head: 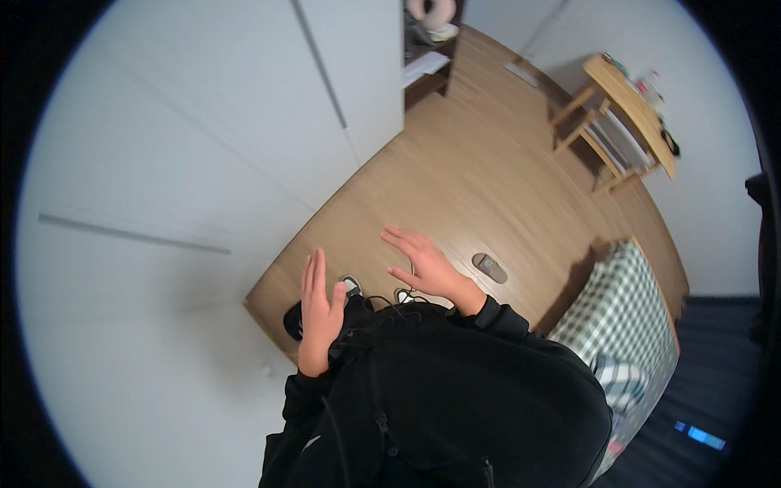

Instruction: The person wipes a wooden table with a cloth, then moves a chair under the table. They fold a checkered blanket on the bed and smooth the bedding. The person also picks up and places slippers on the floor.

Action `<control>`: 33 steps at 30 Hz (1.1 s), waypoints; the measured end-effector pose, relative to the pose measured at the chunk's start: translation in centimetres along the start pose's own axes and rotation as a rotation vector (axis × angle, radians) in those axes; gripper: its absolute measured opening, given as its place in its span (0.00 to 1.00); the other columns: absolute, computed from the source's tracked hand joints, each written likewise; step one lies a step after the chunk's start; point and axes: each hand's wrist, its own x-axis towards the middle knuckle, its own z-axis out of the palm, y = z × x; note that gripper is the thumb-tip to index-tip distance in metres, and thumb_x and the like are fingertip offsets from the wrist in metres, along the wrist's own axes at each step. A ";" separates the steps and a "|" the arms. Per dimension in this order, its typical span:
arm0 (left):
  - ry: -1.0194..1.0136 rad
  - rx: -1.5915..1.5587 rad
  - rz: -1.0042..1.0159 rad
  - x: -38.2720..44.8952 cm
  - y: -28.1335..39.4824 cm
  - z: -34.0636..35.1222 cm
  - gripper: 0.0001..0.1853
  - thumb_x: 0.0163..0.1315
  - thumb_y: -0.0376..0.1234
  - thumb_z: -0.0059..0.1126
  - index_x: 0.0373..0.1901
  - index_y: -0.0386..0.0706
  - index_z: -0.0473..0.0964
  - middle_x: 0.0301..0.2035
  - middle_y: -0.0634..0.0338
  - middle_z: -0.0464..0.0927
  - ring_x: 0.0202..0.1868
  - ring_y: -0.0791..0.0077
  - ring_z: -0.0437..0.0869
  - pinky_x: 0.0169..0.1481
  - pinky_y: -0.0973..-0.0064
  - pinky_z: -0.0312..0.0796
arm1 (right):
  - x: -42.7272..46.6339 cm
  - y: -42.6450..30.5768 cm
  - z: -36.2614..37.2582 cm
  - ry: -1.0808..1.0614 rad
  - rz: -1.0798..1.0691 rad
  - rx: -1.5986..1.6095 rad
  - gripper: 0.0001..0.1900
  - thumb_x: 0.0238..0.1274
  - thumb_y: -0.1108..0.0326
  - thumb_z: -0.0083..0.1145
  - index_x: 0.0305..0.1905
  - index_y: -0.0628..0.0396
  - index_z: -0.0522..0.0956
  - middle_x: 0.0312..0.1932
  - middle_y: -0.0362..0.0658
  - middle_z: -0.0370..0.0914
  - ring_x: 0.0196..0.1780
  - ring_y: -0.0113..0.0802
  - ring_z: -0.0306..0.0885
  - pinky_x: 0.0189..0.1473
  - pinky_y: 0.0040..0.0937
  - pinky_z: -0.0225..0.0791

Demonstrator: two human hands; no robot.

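Observation:
My left hand (320,311) is raised in front of my body with fingers straight and thumb apart, holding nothing. To its right, my right hand (427,268) is also empty, palm turned inward and thumb spread from the fingers. A gap separates the two hands, and neither touches anything. Below them, my shoes (351,285) show in part on the wood-look floor (464,183). A single brown slide slipper (490,268) lies on the floor right of my right hand.
White wardrobe doors (201,152) with long grey handles rise at left. Beyond them stands a dark shelf unit (427,85). A wooden desk (634,110) with a bottle (650,85) and a chair (595,143) are at the far right. A bed with checked bedding (622,299) is at right.

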 end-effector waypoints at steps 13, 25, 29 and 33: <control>-0.514 -0.042 0.568 17.0 -0.4 0.1 0.42 0.78 0.56 0.43 0.80 0.36 0.54 0.78 0.46 0.57 0.80 0.48 0.54 0.82 0.54 0.50 | -1.2 -4.6 0.3 0.690 0.438 -0.256 0.36 0.69 0.58 0.63 0.78 0.52 0.63 0.81 0.53 0.59 0.81 0.56 0.58 0.78 0.52 0.56; -0.847 -0.195 0.913 19.4 2.6 3.1 0.44 0.77 0.60 0.42 0.80 0.35 0.55 0.78 0.43 0.56 0.81 0.46 0.52 0.82 0.52 0.47 | -2.6 -10.5 5.0 1.005 0.674 -0.410 0.36 0.68 0.58 0.65 0.78 0.52 0.64 0.80 0.53 0.60 0.80 0.56 0.60 0.77 0.51 0.58; -0.912 -0.281 0.929 19.4 4.7 3.6 0.44 0.77 0.60 0.42 0.80 0.35 0.55 0.78 0.43 0.57 0.81 0.46 0.52 0.82 0.52 0.47 | -2.9 -10.2 3.7 1.013 0.678 -0.413 0.37 0.66 0.60 0.66 0.77 0.54 0.65 0.80 0.53 0.61 0.79 0.54 0.61 0.77 0.49 0.58; -0.899 -0.288 0.935 19.3 7.7 5.0 0.44 0.78 0.60 0.41 0.80 0.35 0.54 0.78 0.42 0.56 0.81 0.46 0.52 0.82 0.52 0.47 | -3.3 -9.7 1.6 0.992 0.625 -0.441 0.37 0.66 0.60 0.66 0.77 0.54 0.65 0.80 0.53 0.60 0.79 0.55 0.61 0.77 0.50 0.58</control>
